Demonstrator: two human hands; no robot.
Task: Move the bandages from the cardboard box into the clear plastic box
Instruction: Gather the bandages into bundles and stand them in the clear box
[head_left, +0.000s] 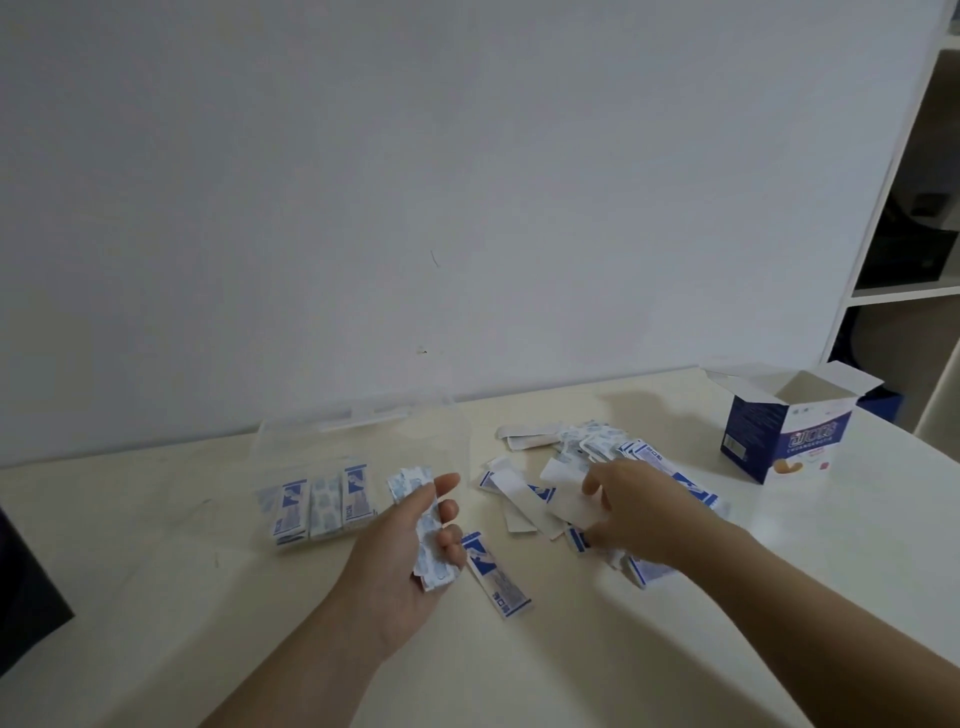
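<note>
1. The table (156, 597) has bare room along its near edge. The clear plastic box (363, 431) stands near the wall (363, 182), with rows of bandages (322, 504) inside.
2. The left hand (410, 551) grips a small stack (415, 486) just beside the clear box.
3. The right hand (623, 509) pinches a white strip (569, 506) in the loose pile (597, 441).
4. The cardboard box (784, 436) stands open near the right edge, apart from the pile.
5. One stray bandage (493, 577) lies between the hands. A dark object (26, 597) sits at the left edge.

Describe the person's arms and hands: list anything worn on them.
Nothing is worn. The left hand and right hand are bare, with no gloves or rings visible. The left forearm and right forearm are bare too: no sleeves, watch or bracelet up to the frame edge.
</note>
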